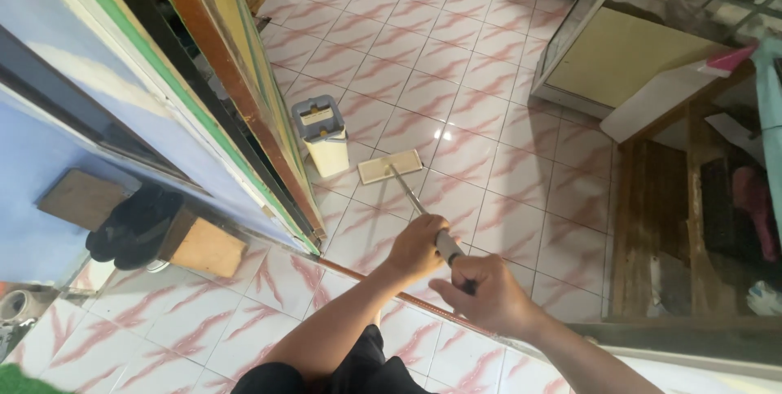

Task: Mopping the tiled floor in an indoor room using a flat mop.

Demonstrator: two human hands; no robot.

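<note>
A flat mop with a pale rectangular head [390, 167] lies on the pink-veined tiled floor [456, 84]. Its thin metal handle [410, 194] runs back toward me. My left hand [416, 247] grips the handle's grey grip lower down. My right hand [486, 294] holds the handle's upper end just behind it. A cream mop bucket with a grey top [323, 135] stands just left of the mop head, against the door frame.
A wooden and green door frame [244, 92] runs along the left. Dark shoes [134, 227] rest on a wooden block [199, 246] at the lower left. A glass display counter [619, 44] and wooden shelving [692, 215] stand to the right.
</note>
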